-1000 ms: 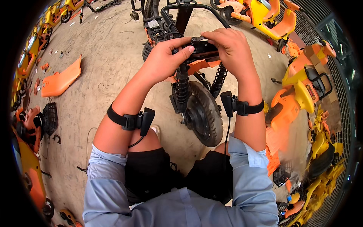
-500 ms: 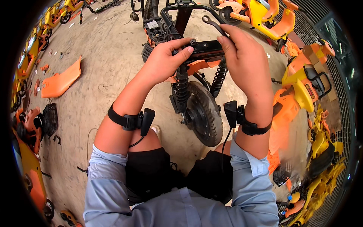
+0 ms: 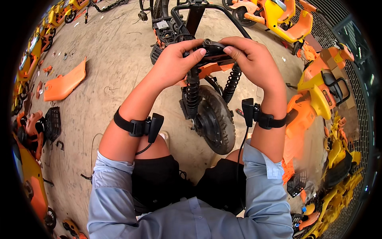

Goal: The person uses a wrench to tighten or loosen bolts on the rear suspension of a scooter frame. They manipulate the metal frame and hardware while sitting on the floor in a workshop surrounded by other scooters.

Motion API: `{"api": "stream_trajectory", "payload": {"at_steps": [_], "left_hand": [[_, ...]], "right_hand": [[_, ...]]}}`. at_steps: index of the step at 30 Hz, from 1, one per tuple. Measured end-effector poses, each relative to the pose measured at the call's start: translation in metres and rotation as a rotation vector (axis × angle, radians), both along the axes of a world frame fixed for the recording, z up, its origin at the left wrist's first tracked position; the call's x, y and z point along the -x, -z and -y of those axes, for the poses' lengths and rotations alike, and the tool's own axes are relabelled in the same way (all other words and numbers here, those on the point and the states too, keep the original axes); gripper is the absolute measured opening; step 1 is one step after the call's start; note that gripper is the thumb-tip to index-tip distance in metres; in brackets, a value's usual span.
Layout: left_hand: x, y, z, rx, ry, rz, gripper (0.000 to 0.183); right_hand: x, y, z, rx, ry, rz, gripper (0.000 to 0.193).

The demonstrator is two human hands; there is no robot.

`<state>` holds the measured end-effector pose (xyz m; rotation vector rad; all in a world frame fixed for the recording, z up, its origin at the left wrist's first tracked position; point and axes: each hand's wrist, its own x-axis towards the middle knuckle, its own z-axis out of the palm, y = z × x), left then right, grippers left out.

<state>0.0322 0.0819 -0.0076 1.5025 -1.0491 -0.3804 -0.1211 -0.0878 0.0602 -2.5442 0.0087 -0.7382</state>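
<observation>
A stripped scooter frame stands before me, with a black crossbar above two coil-spring shock absorbers and a black-tyred wheel. My left hand is closed round the crossbar's left end, thumb on the near side. In my right hand, a dark ring wrench lies along the top of the bar. Its ring end sits at the bolt beside my left fingertips; whether it is fully seated I cannot tell. The wrench's other end is hidden by my right hand.
Beyond the crossbar is the frame's tube work and a wired box. An orange panel lies on the floor at left. Yellow and orange scooters stand along both sides, with body parts heaped at right. A small tool lies near the wheel.
My right hand has lowered and turned the wrench from raised above the bar down onto it, its ring end coming left to the bolt. My left hand has stayed nearly in place.
</observation>
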Motion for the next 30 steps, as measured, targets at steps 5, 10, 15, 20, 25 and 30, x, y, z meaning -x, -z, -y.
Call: {"api": "stream_trajectory", "payload": {"at_steps": [5, 10, 15, 20, 25, 30], "left_hand": [[0.000, 0.002, 0.001, 0.000, -0.009, -0.025, 0.047], [-0.002, 0.003, 0.001, -0.004, 0.001, 0.015, 0.045], [0.001, -0.001, 0.000, -0.038, -0.001, -0.022, 0.045], [0.002, -0.002, 0.001, -0.023, -0.008, -0.010, 0.046], [-0.001, 0.003, 0.000, 0.001, -0.029, 0.024, 0.045], [0.002, 0.001, 0.001, -0.021, -0.022, -0.070, 0.043]], "right_hand": [[-0.002, 0.005, -0.003, 0.152, 0.096, 0.030, 0.021], [-0.012, 0.008, 0.004, 0.564, 0.157, 0.153, 0.029], [-0.015, 0.009, 0.004, 0.699, 0.189, 0.228, 0.033], [-0.020, 0.015, 0.016, 0.701, 0.144, 0.285, 0.035], [-0.008, 0.001, -0.005, 0.635, 0.208, 0.094, 0.035], [0.011, -0.004, -0.065, 0.529, 0.349, -0.160, 0.028]]}}
